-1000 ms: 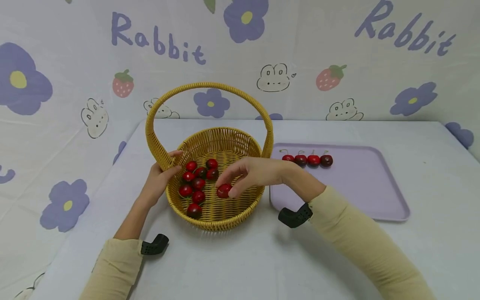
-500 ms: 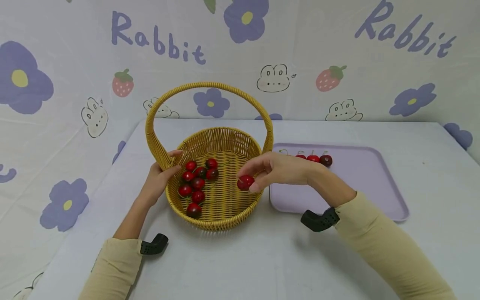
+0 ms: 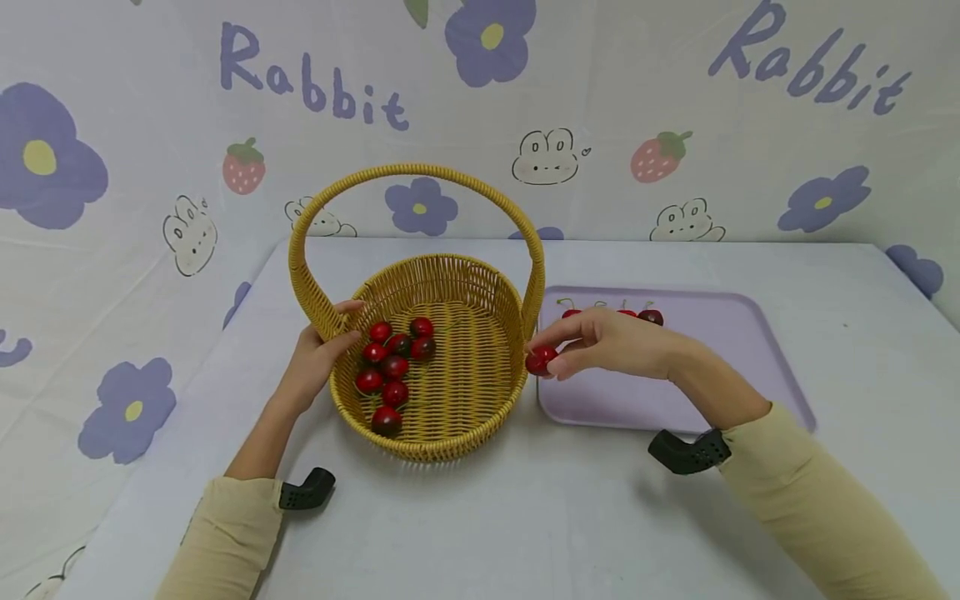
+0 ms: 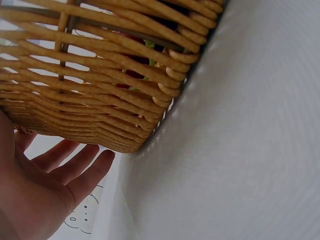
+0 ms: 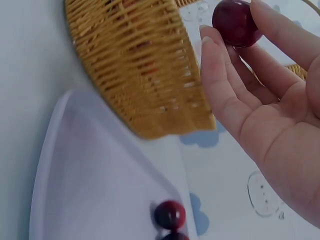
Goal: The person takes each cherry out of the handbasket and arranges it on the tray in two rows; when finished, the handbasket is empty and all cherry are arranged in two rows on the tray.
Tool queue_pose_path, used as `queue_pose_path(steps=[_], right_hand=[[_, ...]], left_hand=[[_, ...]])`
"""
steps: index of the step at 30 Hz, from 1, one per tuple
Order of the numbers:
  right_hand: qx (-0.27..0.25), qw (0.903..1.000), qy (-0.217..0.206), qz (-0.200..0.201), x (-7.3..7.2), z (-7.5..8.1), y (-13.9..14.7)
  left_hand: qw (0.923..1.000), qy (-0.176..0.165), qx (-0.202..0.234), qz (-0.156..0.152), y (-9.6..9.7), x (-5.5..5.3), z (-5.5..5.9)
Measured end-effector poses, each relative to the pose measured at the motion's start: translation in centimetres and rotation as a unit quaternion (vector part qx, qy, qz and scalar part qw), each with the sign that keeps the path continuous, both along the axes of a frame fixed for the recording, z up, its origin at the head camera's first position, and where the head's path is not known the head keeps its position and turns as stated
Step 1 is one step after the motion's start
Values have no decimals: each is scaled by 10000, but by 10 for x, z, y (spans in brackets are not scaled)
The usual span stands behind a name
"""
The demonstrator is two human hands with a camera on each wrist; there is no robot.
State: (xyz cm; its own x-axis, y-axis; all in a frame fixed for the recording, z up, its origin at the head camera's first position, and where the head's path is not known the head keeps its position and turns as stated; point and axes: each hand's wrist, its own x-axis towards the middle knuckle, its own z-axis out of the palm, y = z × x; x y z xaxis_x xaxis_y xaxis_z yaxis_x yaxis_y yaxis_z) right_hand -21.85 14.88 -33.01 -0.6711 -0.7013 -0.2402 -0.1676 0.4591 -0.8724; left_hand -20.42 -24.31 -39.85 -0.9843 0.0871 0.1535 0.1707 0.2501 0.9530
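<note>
In the head view, my right hand [image 3: 611, 343] pinches a dark red cherry [image 3: 538, 361] between thumb and fingertips. It is over the gap between the yellow wicker basket [image 3: 431, 450] and the lilac tray [image 3: 720, 367]. The right wrist view shows the same cherry [image 5: 236, 22] at my fingertips, above the tray's level. My left hand [image 3: 315, 362] holds the basket's left rim where the handle meets it. Its fingers [image 4: 92, 175] lie along the outer wall in the left wrist view. Several cherries [image 3: 395, 367] lie in the basket's left half.
On the tray's back left, a short row of stemmed cherries [image 3: 650, 317] is partly covered by my right hand. The basket's tall arched handle [image 3: 416, 169] rises over it. A white table [image 3: 465, 533] lies below, with a rabbit-print cloth [image 3: 450, 125] behind.
My right hand has carried the cherry rightward from above the basket's inside, past its right rim to the tray's left edge. My left hand and the basket have stayed in place.
</note>
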Motion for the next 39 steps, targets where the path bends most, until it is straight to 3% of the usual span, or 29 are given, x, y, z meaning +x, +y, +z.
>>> queue_pose_path(steps=[16, 23, 31, 39], right_hand=[[-90, 9948, -213, -994, -5, -12, 80], [-644, 9877, -587, -1295, -10, -27, 116], [-1201, 9752, -971, -1589, -16, -36, 132], [-1204, 9668, -1151, -1936, -23, -45, 142]], left_hand=[[10000, -66, 5, 11, 1, 2, 3], [10000, -36, -13, 6, 1, 2, 3], [10000, -69, 2, 25, 0, 2, 1], [10000, -35, -1, 12, 0, 0, 0]])
